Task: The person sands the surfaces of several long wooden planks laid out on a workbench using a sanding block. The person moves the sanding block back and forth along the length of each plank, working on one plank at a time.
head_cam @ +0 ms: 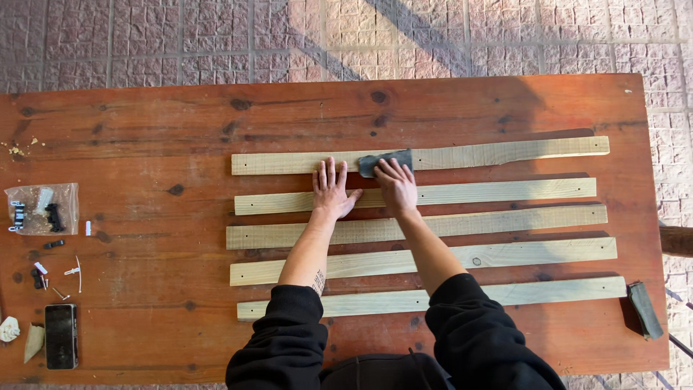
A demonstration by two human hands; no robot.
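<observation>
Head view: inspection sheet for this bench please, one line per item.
Surface: red-brown wooden table, knotted and scuffed, small crumbs at its far left corner.
Job's things: five pale wooden slats lie side by side, lengthwise; a dark sanding sheet lies on the top slat.
Clutter: clear bag of small fittings, loose screws and clips, a phone, a second dark sanding piece at the right edge.
Hands: left hand flat, fingers spread, across the top two slats; right hand pressing on the sanding sheet.
Cables: nothing seen.
Surroundings: paved brick ground, partly sunlit.
</observation>
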